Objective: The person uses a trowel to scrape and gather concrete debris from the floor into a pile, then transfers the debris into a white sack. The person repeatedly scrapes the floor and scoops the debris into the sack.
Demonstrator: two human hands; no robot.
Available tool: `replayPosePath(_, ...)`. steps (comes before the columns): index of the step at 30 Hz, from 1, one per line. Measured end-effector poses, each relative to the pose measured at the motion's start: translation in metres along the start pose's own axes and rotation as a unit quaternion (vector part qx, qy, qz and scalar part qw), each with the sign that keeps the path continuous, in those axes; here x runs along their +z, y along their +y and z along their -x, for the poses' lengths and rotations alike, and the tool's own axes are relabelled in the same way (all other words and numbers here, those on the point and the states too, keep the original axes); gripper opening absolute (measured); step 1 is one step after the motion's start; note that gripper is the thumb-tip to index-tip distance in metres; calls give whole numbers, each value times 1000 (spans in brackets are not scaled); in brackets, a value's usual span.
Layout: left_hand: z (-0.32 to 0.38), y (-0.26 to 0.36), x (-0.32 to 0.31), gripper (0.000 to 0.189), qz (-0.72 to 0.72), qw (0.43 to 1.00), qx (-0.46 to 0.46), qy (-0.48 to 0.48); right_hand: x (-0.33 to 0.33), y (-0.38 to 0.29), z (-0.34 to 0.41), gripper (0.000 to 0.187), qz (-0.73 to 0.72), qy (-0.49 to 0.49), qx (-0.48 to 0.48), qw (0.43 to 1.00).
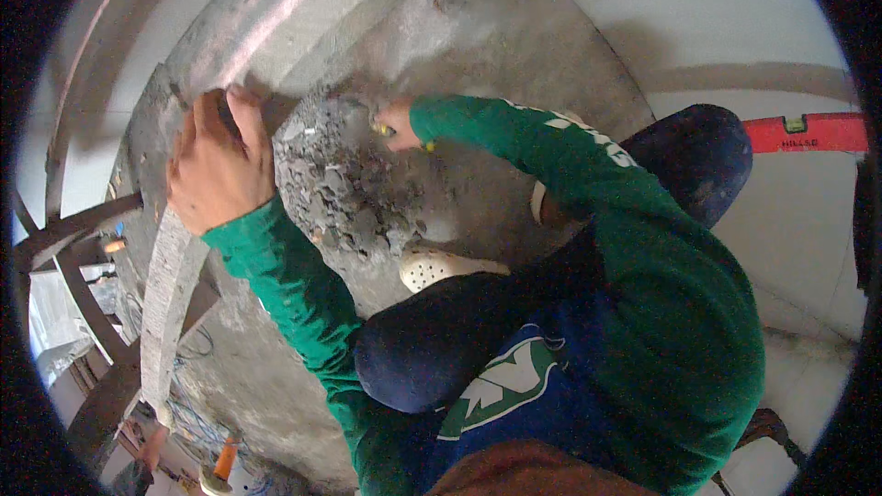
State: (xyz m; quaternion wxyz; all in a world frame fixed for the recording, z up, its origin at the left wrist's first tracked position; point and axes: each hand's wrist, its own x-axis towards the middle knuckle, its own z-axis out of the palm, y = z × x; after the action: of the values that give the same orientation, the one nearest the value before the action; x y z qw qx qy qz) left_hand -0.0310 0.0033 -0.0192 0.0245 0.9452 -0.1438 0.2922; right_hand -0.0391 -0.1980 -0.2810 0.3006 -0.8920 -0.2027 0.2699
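My left hand (220, 158) grips the upper end of a long, pale, rough-faced bar (162, 310), whose material I cannot tell; the bar runs down along the left side. A heap of grey rubble and crumbled mortar (344, 186) lies on the concrete floor (241, 344) between my hands. At the heap's upper right, my right hand (400, 125) is closed around a handle with yellow parts. The working end of that tool is blurred and hard to make out against the grey debris.
Near my knee is a white perforated clog (431, 272). A red spirit level (806, 133) lies at the right on pale tiles. Dark frame bars (83, 227) cross the left side, with tangled wires (200, 420) and an orange-handled tool (225, 458) at lower left.
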Motion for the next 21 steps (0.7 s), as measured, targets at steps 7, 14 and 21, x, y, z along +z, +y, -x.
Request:
replayPosePath(7,-11,18,-1,30,29,999,9,-15,-14,79,-48,30,75,113,55,989)
replayPosePath(14,-6,20,2,29,38,998,18,-47,-56,152,18,27,105,-130,-73,983)
replayPosePath(21,-6,18,4,46,-20,998,-13,-59,-112,275,175,25,127,105,28,986)
